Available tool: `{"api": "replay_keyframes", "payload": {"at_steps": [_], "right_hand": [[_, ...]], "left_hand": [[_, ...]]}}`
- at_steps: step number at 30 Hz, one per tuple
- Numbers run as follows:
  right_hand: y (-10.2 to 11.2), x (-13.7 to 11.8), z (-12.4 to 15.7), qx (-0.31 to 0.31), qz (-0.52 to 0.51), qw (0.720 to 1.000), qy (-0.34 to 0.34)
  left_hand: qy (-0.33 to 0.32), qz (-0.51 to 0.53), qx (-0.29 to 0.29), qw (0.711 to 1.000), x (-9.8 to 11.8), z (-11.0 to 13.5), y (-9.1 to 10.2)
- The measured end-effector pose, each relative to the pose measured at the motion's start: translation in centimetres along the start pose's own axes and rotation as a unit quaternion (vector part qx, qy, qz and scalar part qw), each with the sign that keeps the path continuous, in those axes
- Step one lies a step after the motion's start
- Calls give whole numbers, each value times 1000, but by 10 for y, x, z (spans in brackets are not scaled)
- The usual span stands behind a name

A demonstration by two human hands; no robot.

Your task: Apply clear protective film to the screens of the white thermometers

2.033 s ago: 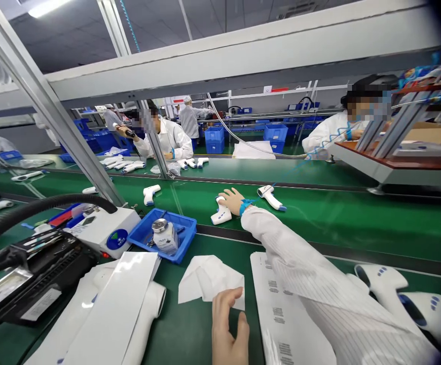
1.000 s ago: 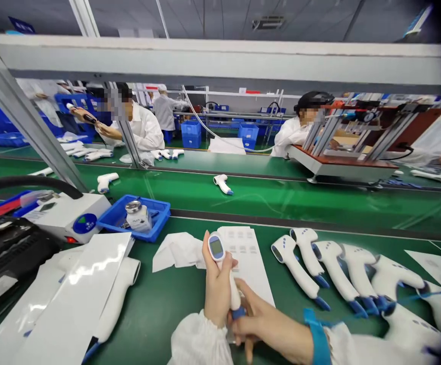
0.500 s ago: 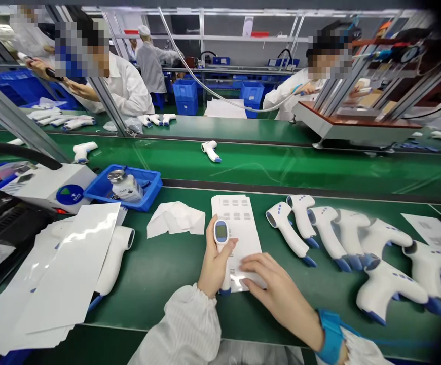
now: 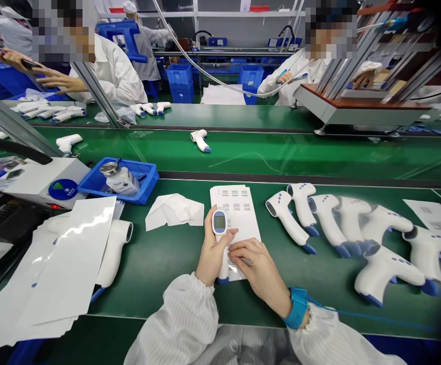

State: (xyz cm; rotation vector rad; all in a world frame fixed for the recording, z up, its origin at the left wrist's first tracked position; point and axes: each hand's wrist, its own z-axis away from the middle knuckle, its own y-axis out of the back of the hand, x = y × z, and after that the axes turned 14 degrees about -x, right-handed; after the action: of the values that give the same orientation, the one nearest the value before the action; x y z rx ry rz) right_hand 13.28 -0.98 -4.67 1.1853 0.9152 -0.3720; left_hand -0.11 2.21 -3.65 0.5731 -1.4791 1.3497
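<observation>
Head view. "Left hand point(image 4: 212, 256)?"
"Fingers point(image 4: 207, 248) wrapped firmly round a thermometer point(image 4: 219, 225), upright, at six o'clock."
"Right hand point(image 4: 256, 268)?"
"Fingers point(image 4: 239, 248) curled narrow on a printed sheet point(image 4: 236, 208), at five o'clock, just beside the thermometer; whether they hold anything, I cannot tell."

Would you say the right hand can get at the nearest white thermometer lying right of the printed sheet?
Probably yes: the right hand rests on the printed sheet, and only green belt lies between it and the thermometer.
</observation>
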Motion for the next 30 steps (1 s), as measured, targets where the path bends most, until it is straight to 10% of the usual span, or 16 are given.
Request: {"api": "replay_keyframes", "payload": {"at_steps": [7,14,30], "right_hand": [[4,-8,-4,-19,7,1000,-6],[43,-20,18,-169,-139,975,19],[0,3,12,-2,4,1000,-20]], "left_hand": [[-9,-2,5,1000,-1,-1,0],[-3,0,15,1000,3,1,-3],[13,15,-7,1000,8,1,6]]}}
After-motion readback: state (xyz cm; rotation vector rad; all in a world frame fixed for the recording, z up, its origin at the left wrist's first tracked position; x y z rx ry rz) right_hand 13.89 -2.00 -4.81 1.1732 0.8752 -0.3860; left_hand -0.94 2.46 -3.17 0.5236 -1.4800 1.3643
